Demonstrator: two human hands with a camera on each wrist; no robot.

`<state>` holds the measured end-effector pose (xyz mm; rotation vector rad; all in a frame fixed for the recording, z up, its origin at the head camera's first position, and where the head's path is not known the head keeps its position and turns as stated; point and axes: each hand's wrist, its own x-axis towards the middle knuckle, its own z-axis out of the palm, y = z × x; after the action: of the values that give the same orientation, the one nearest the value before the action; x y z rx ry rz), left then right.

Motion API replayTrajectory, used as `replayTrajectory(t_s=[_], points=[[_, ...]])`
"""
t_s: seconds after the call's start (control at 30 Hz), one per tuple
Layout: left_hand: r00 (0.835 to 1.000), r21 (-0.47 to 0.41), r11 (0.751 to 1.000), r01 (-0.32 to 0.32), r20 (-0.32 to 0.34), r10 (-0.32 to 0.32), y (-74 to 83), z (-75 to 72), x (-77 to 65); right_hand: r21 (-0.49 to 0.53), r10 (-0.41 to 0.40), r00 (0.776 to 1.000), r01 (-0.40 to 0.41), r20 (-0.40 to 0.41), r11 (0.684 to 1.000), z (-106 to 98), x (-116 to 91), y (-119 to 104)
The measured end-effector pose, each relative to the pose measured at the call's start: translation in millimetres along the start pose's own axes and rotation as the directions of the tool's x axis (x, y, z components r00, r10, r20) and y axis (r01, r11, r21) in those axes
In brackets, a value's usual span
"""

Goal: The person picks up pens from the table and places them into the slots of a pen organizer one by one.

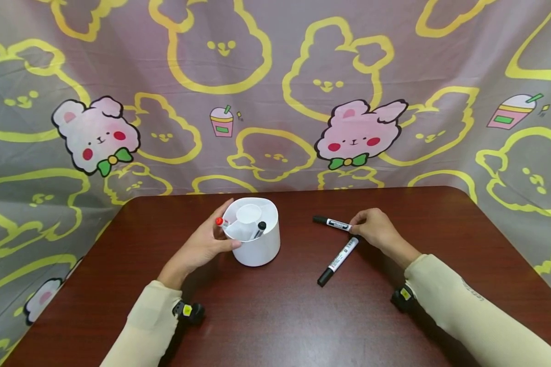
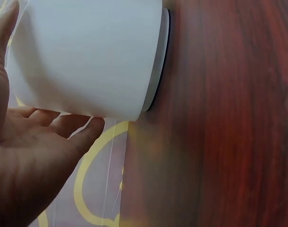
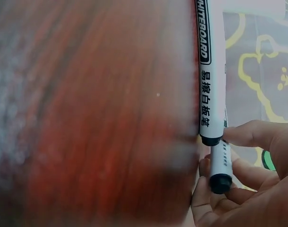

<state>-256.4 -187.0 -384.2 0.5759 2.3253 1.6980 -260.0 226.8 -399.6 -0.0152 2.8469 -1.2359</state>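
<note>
A round white pen holder (image 1: 261, 252) stands on the table, left of the middle. My left hand (image 1: 206, 242) grips its left side, thumb in front and fingers behind; in the left wrist view the fingers lie along the white wall. Inside lean a red-ended marker (image 1: 220, 221) and a black-ended marker (image 1: 260, 229). On the right, my right hand (image 1: 376, 229) pinches the near end of a black-capped whiteboard marker (image 1: 339, 225). A second black-capped marker (image 1: 342, 257) lies slanted on the table, its far end by the fingertips. The right wrist view shows both marker ends beside the fingers.
The dark red-brown wooden table (image 1: 275, 326) has rounded far corners. A patterned cloth (image 1: 275, 112) hangs right behind its far edge and along the sides. Small black cameras (image 1: 193, 312) are strapped to both wrists, over pale sleeves.
</note>
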Motion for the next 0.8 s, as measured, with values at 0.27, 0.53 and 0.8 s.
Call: replayTrajectory(t_s=[0.27,0.53,0.8], points=[[0.999,0.077,0.997,-0.011,-0.047,0.014,-0.3,4.4,2.7,0.094,0.010,0.999,-0.006,-0.044,0.996,-3.0,-0.6,-0.2],[0.998,0.071,0.997,-0.026,-0.050,0.029,1.9,6.1,3.3,0.243,-0.006,0.995,0.029,-0.096,0.970,-5.8,-1.5,-1.6],[0.999,0.073,0.997,-0.007,-0.044,0.011,3.4,7.4,4.2,0.348,0.015,0.992,0.030,-0.127,0.937,-8.4,-4.9,-2.1]])
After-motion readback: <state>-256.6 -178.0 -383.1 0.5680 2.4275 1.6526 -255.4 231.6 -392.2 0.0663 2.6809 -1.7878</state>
